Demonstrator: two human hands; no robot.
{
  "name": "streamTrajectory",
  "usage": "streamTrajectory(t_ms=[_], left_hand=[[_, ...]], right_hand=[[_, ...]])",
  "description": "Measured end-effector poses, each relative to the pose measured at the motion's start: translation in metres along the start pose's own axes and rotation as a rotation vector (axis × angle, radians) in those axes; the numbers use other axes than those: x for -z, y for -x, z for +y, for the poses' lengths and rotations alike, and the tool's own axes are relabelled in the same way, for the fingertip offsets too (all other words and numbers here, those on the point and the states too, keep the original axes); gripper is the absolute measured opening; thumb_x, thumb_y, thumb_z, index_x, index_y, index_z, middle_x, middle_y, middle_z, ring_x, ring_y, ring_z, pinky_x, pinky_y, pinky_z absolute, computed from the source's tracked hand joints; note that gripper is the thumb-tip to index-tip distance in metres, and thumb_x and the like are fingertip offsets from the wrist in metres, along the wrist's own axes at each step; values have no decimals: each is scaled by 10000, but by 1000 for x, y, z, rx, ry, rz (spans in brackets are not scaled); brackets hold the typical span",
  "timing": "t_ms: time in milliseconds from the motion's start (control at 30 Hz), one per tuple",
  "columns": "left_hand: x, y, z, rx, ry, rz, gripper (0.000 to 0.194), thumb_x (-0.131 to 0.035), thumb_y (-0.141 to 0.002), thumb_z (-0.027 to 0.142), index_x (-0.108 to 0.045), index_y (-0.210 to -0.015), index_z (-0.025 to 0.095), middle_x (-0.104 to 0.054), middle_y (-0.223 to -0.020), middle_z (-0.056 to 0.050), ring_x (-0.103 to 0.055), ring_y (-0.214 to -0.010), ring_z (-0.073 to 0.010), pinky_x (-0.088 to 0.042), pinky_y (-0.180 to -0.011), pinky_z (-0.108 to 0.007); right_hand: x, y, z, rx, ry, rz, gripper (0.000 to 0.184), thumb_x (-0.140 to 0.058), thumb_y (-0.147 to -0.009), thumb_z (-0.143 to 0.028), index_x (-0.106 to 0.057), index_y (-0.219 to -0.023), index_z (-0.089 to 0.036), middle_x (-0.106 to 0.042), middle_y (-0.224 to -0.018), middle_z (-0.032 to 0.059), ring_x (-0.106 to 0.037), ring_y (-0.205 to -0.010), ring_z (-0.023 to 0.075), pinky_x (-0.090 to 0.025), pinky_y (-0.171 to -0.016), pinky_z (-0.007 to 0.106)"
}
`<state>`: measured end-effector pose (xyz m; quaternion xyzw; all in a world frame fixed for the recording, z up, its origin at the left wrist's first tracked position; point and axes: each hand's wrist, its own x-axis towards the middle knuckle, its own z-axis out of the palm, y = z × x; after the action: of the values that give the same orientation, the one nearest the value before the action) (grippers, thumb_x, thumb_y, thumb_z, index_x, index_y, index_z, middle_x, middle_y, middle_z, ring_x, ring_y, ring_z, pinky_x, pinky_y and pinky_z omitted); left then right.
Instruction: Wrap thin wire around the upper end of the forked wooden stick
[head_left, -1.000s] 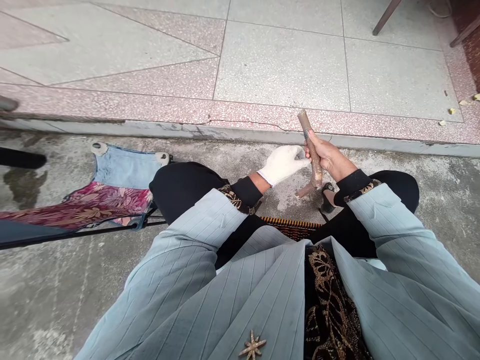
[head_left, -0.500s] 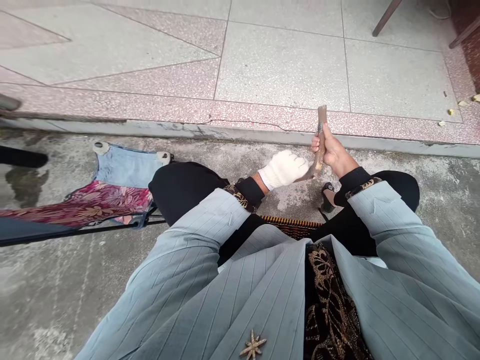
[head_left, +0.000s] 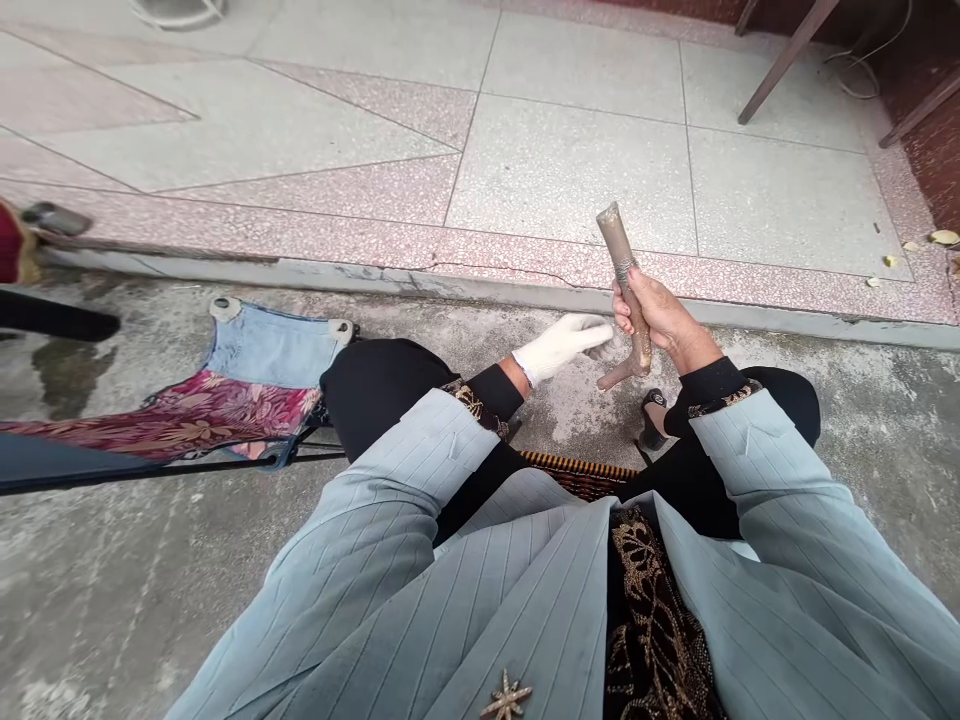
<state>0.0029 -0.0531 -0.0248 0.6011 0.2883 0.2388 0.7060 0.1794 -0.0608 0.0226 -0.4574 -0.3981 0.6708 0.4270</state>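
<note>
My right hand (head_left: 660, 312) is bare and wrapped round a forked wooden stick (head_left: 616, 240), a thick brown piece with a short side branch at its lower end. Something thin, like wire or cord, is wound round it just above my thumb. The stick leans, its cut top pointing away from me. My left hand (head_left: 564, 345) wears a white knitted glove and is just left of the stick. Its fingers reach toward my right fingertips, slightly bent, with nothing visible in them. Part of the gloved fingertips is in shadow.
A low concrete step edge (head_left: 405, 284) runs across in front of me, with a tiled floor (head_left: 577, 160) beyond. A folding chair with denim and floral cloth (head_left: 270, 350) stands at left. A woven seat (head_left: 581, 475) is under me. Furniture legs (head_left: 787, 62) stand at the far right.
My left hand first moved down onto the stick's side branch, then came off and opened. My right hand tilted the stick upright, then leaned its top left again. The view has tipped up slightly.
</note>
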Motion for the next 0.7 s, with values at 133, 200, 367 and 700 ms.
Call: streamTrajectory(t_ms=[133,200,367,700], left_hand=[[-3,-3,2,12,172,40,350,-729,-791,409,-663,-951,105,-672,-869,-57,-617,-706,-115,-487,-699,-275],[-2,-3,3,22,176,67,293,-717,-800,368,-662,-914,105,-667,-808,-49,-624,-676,-114,-498,-687,-275],[2,-4,5,2,140,127,189,-709,-785,267,-644,-895,128,-657,-771,-18,-636,-651,-97,-492,-646,-231],[30,-6,50,54,200,-71,345,-642,-852,426,-660,-987,110,-586,-640,17,-312,-389,-22,-184,-393,-199]], right_hand=[[-1,-6,-2,-27,-48,-33,504,-627,-839,-696,-503,-846,-208,-438,-575,-61,-425,-437,80,-368,-416,206],[-2,-8,-4,-47,-67,13,507,-622,-841,-699,-502,-842,-206,-439,-572,-59,-419,-434,79,-357,-405,202],[-3,-13,-9,-65,-133,74,518,-651,-823,-694,-508,-826,-196,-445,-574,-57,-408,-429,67,-337,-389,188],[0,-20,-31,-25,-199,89,520,-627,-840,-694,-541,-857,-182,-593,-707,-9,-376,-423,40,-339,-387,183]])
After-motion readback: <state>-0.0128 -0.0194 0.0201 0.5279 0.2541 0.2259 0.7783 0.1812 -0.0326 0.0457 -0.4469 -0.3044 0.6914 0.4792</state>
